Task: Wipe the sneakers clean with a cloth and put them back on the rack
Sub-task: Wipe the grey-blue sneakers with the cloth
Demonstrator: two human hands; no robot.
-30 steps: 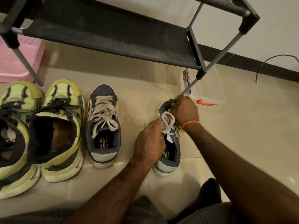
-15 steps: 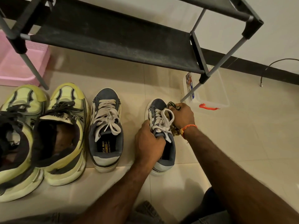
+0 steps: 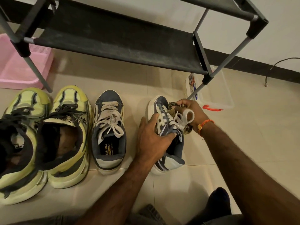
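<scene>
A blue-grey sneaker [image 3: 170, 153] with white laces lies tilted onto its side on the tiled floor. My left hand [image 3: 151, 140] grips its upper at the tongue. My right hand [image 3: 190, 109] holds a patterned brown cloth [image 3: 188, 129] bunched against the laces and the sneaker's right side. Its matching sneaker [image 3: 108, 130] stands upright just to the left. Two yellow-green sneakers [image 3: 65, 135] sit further left. The black shoe rack [image 3: 113, 39] stands behind them, its lower shelf bare.
A pink plastic tray [image 3: 19, 70] lies behind the rack's left leg. A clear plastic box [image 3: 217, 93] with an orange clip sits by the rack's right leg. A cable [image 3: 279, 64] hangs by the wall at right. My sock-clad foot [image 3: 219, 203] is at bottom right.
The blue-grey sneaker has rolled from upright onto its side. My right hand with the cloth has shifted from the toe back along the laces.
</scene>
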